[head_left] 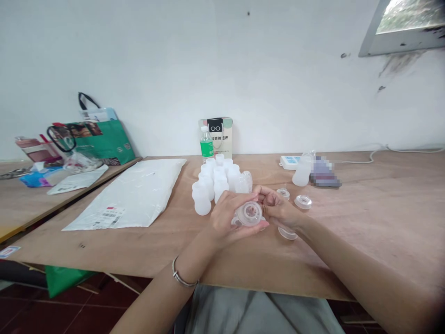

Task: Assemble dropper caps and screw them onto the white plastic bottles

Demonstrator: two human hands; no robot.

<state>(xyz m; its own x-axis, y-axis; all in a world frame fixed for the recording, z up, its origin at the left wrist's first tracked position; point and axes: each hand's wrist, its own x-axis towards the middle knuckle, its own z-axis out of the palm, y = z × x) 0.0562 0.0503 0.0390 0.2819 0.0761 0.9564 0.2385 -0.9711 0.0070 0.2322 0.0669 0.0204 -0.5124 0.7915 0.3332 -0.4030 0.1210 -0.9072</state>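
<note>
My left hand (224, 215) is closed round a clear round plastic lid (251, 213), thumb and fingers on opposite sides of its rim, its ringed face turned towards me. At the lid's right edge, the fingers of my right hand (278, 208) are pinched together; what lies between them is hidden. Just behind the hands, several translucent white bottles (202, 199) stand in a close group. More clear round lids lie to the right: one lid (303, 201) apart, another lid (283, 192) beyond my right hand, and a further lid (288, 233) partly under its wrist.
A white mailing bag (128, 195) lies flat on the left of the wooden table (375, 222). At the back stand a green-labelled bottle (206, 146) and a paper bag (225, 134). One white bottle (301, 174) stands right, near a white power strip (289, 161).
</note>
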